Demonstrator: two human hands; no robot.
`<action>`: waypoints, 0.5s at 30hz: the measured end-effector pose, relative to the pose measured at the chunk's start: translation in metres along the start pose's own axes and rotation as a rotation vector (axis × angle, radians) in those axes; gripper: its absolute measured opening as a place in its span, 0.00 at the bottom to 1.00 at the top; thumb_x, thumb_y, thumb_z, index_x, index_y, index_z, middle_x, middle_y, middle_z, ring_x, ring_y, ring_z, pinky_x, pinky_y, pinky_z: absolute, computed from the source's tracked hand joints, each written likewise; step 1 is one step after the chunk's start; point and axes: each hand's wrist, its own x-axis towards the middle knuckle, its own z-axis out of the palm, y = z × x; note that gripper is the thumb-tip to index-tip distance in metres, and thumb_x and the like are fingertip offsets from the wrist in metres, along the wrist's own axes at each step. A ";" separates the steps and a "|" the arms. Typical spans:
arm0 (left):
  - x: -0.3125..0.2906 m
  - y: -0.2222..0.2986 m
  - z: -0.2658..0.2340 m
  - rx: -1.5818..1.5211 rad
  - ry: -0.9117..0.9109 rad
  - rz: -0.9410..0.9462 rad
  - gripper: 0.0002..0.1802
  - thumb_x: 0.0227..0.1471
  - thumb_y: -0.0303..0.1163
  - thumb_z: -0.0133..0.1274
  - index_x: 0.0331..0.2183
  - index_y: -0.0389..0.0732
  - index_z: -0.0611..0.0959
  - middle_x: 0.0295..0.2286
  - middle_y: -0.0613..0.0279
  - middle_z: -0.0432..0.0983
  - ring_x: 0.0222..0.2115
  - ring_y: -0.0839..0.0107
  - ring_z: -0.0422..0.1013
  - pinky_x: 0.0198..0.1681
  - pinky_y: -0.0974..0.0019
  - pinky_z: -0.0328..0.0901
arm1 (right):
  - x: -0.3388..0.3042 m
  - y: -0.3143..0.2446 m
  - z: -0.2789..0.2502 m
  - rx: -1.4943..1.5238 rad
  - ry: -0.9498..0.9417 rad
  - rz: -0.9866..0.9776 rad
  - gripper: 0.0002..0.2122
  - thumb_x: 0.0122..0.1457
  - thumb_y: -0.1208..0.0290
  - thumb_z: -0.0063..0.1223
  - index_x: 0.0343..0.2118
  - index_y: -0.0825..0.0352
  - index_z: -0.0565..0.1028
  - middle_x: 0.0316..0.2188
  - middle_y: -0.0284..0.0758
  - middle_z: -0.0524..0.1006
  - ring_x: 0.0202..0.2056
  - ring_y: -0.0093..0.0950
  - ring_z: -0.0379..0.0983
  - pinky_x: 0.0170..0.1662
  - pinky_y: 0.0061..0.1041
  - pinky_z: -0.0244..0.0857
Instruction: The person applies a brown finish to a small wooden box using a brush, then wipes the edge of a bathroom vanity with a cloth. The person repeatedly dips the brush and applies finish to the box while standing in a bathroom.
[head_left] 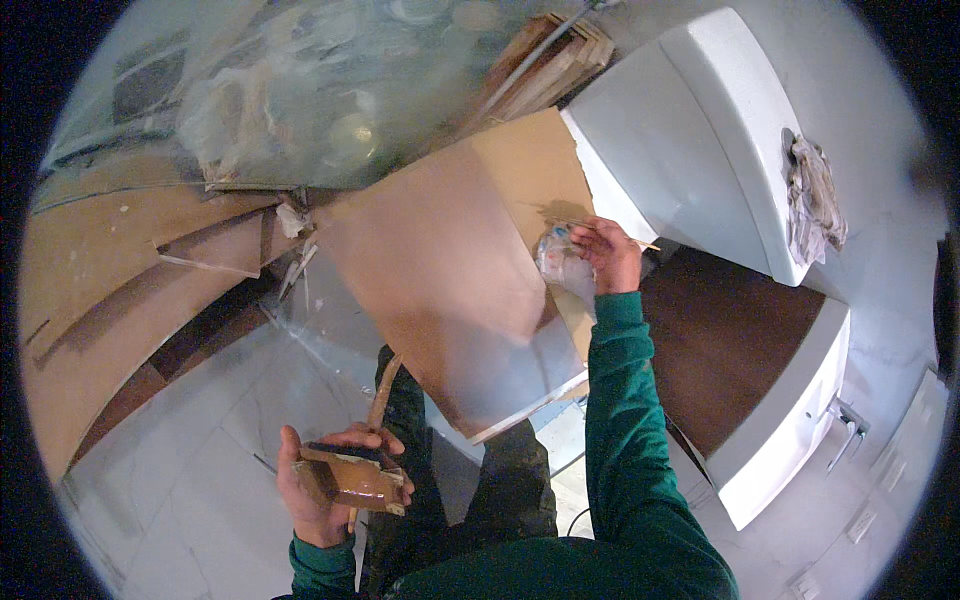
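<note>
In the lower left, my left hand [340,480] is closed around a small brown block-like piece [365,482] with a glossy face and a dark edge. A long light-wood stick [382,395] runs past its fingers; whether they grip it too, I cannot tell. My right hand [610,250] pinches a thin wooden stick, perhaps a brush [640,243], whose far end reaches over the board. Just beside those fingers sits a clear crumpled plastic container or bag [562,258] with blue and reddish spots. Below it lies a large flat brown board [430,260], tilted above my knees.
A white ceramic fixture [690,120] stands at the upper right, a crumpled rag [815,195] on its edge. Below is a white-edged basin [790,410] with a dark brown interior and a faucet [848,425]. Wooden panels [130,260] lean at left; translucent sheeting [270,100] lies behind.
</note>
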 end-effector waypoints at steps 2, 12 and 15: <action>0.003 -0.008 0.006 0.009 -0.022 -0.039 0.52 0.54 0.71 0.26 0.38 0.24 0.78 0.39 0.34 0.70 0.31 0.33 0.73 0.32 0.37 0.71 | 0.002 0.006 0.001 -0.005 -0.017 -0.013 0.13 0.59 0.67 0.48 0.40 0.72 0.76 0.33 0.41 0.80 0.34 0.29 0.78 0.35 0.26 0.71; 0.014 -0.046 0.039 0.196 0.142 -0.052 0.50 0.53 0.71 0.28 0.36 0.29 0.80 0.35 0.35 0.74 0.24 0.35 0.74 0.24 0.36 0.70 | 0.017 0.026 0.011 -0.066 -0.132 -0.065 0.12 0.56 0.69 0.56 0.37 0.73 0.78 0.32 0.38 0.82 0.31 0.25 0.78 0.36 0.23 0.69; 0.017 -0.053 0.041 0.180 0.137 -0.054 0.50 0.53 0.71 0.28 0.35 0.28 0.79 0.35 0.34 0.74 0.24 0.34 0.73 0.24 0.36 0.70 | 0.020 0.030 0.015 -0.074 -0.140 -0.094 0.12 0.56 0.69 0.57 0.36 0.73 0.79 0.31 0.37 0.82 0.30 0.24 0.77 0.35 0.22 0.69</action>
